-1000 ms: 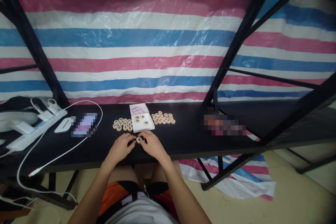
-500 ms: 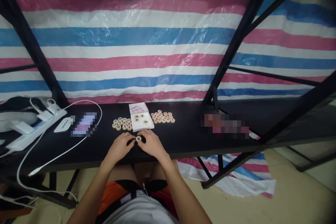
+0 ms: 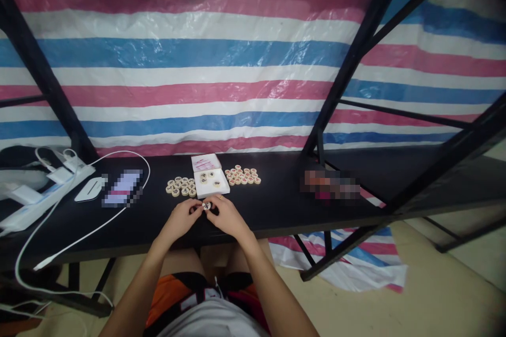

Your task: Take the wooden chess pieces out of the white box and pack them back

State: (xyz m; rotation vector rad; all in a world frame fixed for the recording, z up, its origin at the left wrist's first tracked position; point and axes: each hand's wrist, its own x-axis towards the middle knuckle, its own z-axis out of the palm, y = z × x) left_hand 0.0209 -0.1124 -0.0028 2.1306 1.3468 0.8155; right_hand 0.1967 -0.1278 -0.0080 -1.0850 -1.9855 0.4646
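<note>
A round Chinese chess piece [image 3: 206, 206] with a black character lies between my two hands, just in front of an open white box [image 3: 201, 190]. My right hand [image 3: 227, 214] has its curled fingers on the piece's right side. From the other side, the fingertips of my left hand [image 3: 183, 217] press against it. Inside the box lie a few black-marked pieces [image 3: 216, 183], spaced apart. A cluster of black-marked pieces [image 3: 181, 186] sits left of the box, and several red-marked pieces [image 3: 242, 175] are grouped to its right.
On the left of the black table [image 3: 272, 208] are a blurred phone [image 3: 123, 188], a white device [image 3: 90, 188], a power strip [image 3: 59, 192] and a white cable [image 3: 85, 237]. A pixelated object [image 3: 330, 185] lies at right. Black metal posts [image 3: 348, 76] rise before the striped sheet.
Both hands have lifted or tilted the piece slightly, and my left fingertips have closed in on it. The whole view has shifted a little to the left.
</note>
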